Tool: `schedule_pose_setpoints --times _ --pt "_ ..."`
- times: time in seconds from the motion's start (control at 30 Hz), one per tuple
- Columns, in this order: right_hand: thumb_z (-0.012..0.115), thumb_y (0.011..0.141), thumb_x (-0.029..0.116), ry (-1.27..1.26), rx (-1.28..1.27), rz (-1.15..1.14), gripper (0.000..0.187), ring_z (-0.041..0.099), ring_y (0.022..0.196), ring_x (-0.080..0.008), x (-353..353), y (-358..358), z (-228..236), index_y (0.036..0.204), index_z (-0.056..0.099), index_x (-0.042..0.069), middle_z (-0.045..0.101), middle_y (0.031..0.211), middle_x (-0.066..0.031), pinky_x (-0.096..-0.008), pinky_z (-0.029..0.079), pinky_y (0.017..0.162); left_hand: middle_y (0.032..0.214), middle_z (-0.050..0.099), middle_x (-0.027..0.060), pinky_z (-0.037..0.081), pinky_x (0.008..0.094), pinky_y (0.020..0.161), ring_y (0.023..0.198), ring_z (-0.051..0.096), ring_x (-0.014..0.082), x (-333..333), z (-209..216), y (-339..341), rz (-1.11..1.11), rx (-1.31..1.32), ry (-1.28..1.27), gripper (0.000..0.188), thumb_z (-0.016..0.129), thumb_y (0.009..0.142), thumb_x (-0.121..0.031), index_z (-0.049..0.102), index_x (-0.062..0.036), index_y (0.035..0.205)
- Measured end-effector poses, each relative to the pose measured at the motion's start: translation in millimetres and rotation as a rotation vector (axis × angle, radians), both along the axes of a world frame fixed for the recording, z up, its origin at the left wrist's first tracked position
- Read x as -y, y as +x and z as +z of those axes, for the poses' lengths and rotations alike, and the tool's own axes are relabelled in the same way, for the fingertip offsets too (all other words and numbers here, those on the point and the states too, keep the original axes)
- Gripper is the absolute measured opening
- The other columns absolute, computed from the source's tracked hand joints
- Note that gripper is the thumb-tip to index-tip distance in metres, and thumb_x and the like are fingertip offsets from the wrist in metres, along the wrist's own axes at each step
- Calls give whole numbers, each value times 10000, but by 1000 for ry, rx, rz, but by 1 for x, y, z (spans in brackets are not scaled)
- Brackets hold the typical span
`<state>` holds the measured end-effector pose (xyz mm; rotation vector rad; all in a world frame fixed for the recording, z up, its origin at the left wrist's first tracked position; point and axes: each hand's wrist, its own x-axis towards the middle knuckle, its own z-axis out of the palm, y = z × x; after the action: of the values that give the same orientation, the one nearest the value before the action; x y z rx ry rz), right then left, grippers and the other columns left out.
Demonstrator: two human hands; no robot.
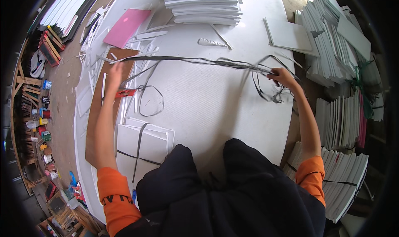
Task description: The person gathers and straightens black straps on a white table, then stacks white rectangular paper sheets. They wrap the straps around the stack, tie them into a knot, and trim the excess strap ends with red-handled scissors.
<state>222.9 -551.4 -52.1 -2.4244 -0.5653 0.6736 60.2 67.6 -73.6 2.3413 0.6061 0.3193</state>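
Observation:
A bundle of thin black strapping (pixel 187 60) stretches nearly level between my two hands, above the white tabletop. At its left end, my left hand (pixel 116 73) is closed on the strands. My right hand (pixel 284 77) grips the other end, where loose loops hang and spread around the fingers. One slack loop of the strapping drops toward the table on the left, beside a small red tool (pixel 126 93). Close to my legs lies a pile of white boards (pixel 129 139), bound crosswise with black strap.
A tall stack of white boards (pixel 203 6) stands at the far side. White offcuts, a pink sheet (pixel 127 28) and a brown board (pixel 96 112) lie to the left. More white board stacks (pixel 338 125) line the right, past the table edge. Paint cans (pixel 43 116) stand far left.

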Motion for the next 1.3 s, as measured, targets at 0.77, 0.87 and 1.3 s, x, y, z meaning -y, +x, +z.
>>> schedule_pose_setpoints --times 0.77,0.87,1.3 --pt "414 880 343 319 -94 -785 311 377 458 -79 117 43 -56 715 469 85 408 563 22 -220 342 417 983 536 193 376 478 795 978 474 340 40 -7 -18 333 -295 705 260 439 771 -194 557 -11 912" --pt "412 881 341 454 -154 -681 311 365 449 -72 53 43 -63 700 443 91 396 551 24 -216 321 395 1176 382 182 269 482 919 1090 363 315 154 -32 24 -498 208 590 518 582 639 -98 429 -2 1124" --pt "443 868 344 663 -207 -742 287 473 529 -81 55 13 -4 751 466 83 456 614 -6 -215 401 452 917 422 92 483 280 708 882 501 203 245 -120 22 -791 35 580 195 491 801 -105 422 -35 969"
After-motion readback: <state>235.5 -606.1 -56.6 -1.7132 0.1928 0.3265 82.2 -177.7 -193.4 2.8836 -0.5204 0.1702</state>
